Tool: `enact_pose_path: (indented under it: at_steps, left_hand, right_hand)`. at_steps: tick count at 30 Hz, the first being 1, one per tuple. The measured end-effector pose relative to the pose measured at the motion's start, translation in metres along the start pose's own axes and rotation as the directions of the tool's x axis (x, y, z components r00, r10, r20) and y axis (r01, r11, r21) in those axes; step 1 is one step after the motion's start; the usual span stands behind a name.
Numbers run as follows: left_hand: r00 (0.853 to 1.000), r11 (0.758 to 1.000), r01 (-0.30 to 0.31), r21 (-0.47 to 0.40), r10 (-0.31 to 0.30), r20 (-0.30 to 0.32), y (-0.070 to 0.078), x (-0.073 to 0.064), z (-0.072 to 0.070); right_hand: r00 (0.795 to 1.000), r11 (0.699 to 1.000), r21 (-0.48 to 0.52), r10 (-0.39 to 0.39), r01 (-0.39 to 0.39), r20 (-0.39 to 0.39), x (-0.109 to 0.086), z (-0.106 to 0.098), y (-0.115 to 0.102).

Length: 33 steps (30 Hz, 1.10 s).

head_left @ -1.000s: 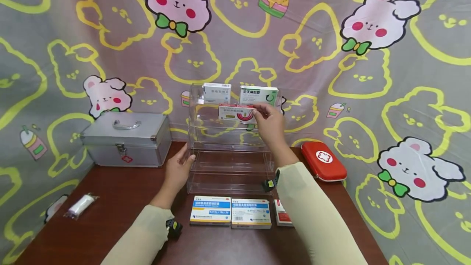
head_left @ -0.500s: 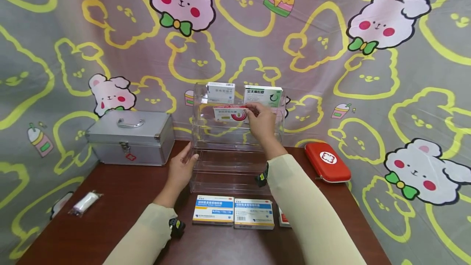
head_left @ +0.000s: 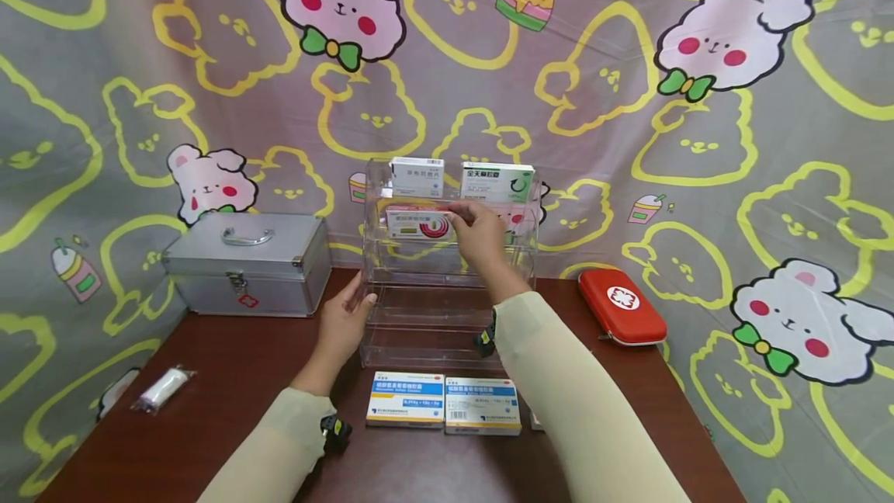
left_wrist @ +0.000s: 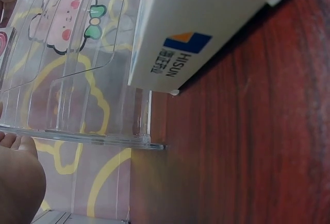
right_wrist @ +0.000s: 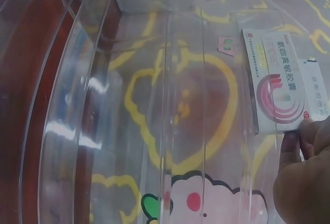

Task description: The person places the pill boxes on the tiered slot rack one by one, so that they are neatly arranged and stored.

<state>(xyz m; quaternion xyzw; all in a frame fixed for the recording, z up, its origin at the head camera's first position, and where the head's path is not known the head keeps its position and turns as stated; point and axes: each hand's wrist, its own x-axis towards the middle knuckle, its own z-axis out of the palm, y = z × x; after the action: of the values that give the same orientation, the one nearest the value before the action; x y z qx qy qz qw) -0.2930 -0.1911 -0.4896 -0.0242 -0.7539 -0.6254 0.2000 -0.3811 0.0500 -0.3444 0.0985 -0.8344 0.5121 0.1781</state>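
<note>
- Head view: we see a red-and-white box (head_left: 417, 224) upright before the clear rack (head_left: 426, 336), below its top tier; whether it touches a shelf we cannot tell.
- We find the right hand (head_left: 480, 235) pinching its right end between thumb and fingers.
- We see the left hand (head_left: 344, 322) against the rack's left side, thumb and fingers spread.
- Above, we see a white box (head_left: 417, 178) and a green-and-white box (head_left: 497, 182).
- In front, we see two blue-and-white boxes (head_left: 406, 400) side by side on the table (head_left: 244, 363).
- Farther out, we spot a metal case (head_left: 244, 274) and a red pouch (head_left: 621, 307).
</note>
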Motion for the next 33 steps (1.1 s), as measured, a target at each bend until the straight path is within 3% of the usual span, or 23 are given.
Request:
enact_pose_path:
  at_steps: [12,21,26,30,33]
  left_hand:
    - [1.000,0.999,-0.021,0.036,0.022,-0.007,-0.001,-0.001,-0.001]
    - [1.000,0.999,0.006,0.052,-0.007,0.006,0.000,-0.001,-0.001]
    - [1.000,0.998,0.015,0.057,-0.016,0.007,0.001,0.001,-0.003]
    - [1.000,0.999,0.025,0.036,-0.024,-0.004,0.005,-0.001,-0.002]
    - [1.000,0.999,0.009,0.032,-0.009,-0.011,0.008,-0.003,0.000]
  right_hand:
    - [0.999,1.000,-0.007,-0.027,0.027,0.040,-0.004,0.004,-0.003]
    - [0.999,1.000,-0.016,-0.010,0.010,0.051,-0.004,0.003,-0.002]
    - [0.998,0.999,0.042,-0.026,0.024,0.049,-0.004,0.002,0.003]
    - [0.994,0.993,0.088,-0.080,0.073,0.076,-0.011,-0.011,0.015]
    - [0.983,0.991,0.050,-0.131,0.125,0.129,-0.024,-0.034,0.027]
